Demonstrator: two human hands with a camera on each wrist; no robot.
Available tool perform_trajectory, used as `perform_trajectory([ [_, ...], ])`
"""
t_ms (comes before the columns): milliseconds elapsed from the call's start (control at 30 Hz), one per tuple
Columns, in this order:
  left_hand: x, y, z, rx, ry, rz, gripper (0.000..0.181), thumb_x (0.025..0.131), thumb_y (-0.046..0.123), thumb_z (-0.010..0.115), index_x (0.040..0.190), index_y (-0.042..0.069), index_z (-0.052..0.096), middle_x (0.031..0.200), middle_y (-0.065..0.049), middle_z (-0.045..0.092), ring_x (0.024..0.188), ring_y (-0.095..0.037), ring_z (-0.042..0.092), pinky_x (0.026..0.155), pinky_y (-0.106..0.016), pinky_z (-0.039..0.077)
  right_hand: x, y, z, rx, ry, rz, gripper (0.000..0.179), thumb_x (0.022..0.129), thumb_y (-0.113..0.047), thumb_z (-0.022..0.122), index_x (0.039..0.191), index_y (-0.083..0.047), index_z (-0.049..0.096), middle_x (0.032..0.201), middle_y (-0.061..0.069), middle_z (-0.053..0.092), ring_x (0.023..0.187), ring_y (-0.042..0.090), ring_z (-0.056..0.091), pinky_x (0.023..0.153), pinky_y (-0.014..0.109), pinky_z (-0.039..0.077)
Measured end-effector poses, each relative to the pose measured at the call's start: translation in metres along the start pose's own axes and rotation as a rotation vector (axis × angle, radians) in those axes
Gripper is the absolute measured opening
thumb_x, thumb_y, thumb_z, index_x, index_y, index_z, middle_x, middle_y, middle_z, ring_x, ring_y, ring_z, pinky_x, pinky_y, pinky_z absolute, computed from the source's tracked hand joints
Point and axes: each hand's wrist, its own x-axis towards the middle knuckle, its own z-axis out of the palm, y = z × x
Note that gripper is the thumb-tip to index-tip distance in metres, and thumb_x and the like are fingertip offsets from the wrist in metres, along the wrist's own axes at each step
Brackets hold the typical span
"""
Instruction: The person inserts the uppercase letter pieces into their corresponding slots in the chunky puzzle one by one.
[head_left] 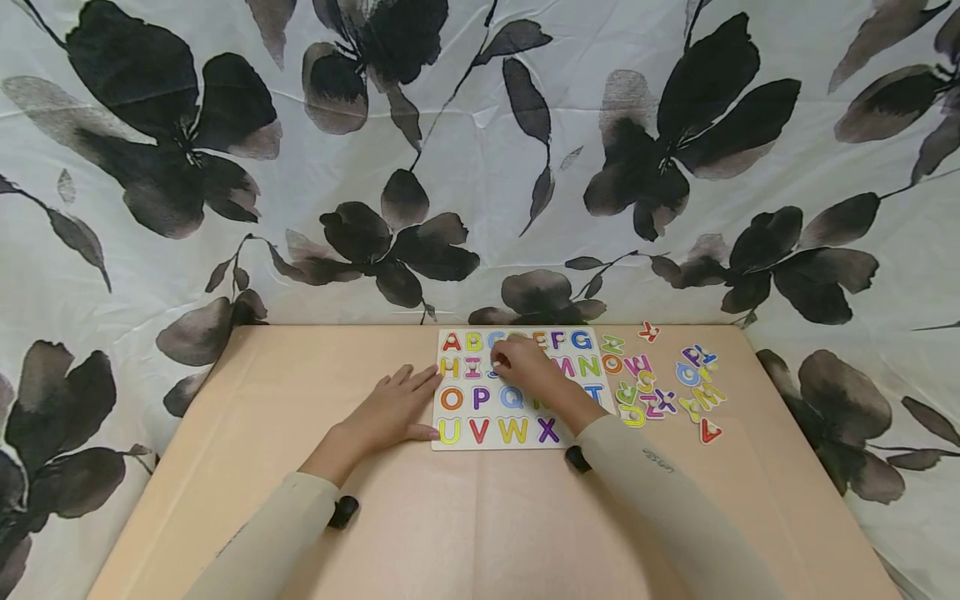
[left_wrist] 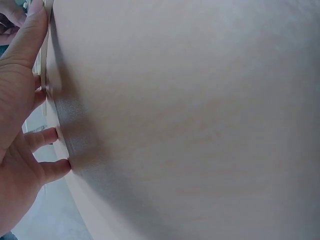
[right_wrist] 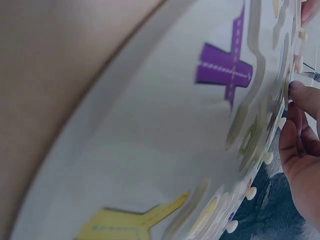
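A white alphabet puzzle board (head_left: 495, 447) lies on the table with rows of coloured letters. My left hand (head_left: 393, 408) rests at its left side, fingers extended, with the thumb by the near left corner. In the left wrist view the thumb (left_wrist: 31, 37) lies along the board's edge and other fingertips touch the tabletop. My right hand (head_left: 528, 371) is over the second row, hiding some letters there. Its thumb and fingers (right_wrist: 305, 102) pinch a thin letter piece low over the board; which letter cannot be told. Pegs (right_wrist: 251, 193) stand up from the top row in the right wrist view.
Several loose letter pieces (head_left: 636, 364) lie just right of the board, with more, including a blue Q (head_left: 686, 374) and a red V (head_left: 709, 431), farther right. The table (head_left: 480, 525) ends at a floral cloth (head_left: 480, 167) behind.
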Motion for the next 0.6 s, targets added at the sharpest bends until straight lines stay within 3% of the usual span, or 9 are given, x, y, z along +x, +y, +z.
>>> perform_trajectory([
  [200,0.0010,-0.0032,0.0020,0.001,0.005,0.006,0.101,0.086,0.069,0.069,0.162,0.011,0.035,0.169,-0.009,0.032,0.150,-0.048,0.033,0.114,-0.070,0.036,0.0020,-0.0050,0.0009,-0.018,-0.020,-0.010,0.008,0.097,-0.019,0.074,0.104,-0.016,0.072,0.093,-0.001,0.060,0.087,0.015,0.054,0.081,0.028,0.053],
  [600,0.0008,-0.0039,0.0024,0.004,0.016,0.015,0.101,0.086,0.069,0.069,0.162,0.011,0.035,0.169,-0.009,0.033,0.150,-0.049,0.034,0.113,-0.070,0.037,0.0026,-0.0080,0.0005,-0.026,-0.059,0.064,0.008,0.098,-0.022,0.073,0.102,-0.016,0.072,0.093,0.000,0.061,0.089,0.016,0.055,0.083,0.028,0.054],
])
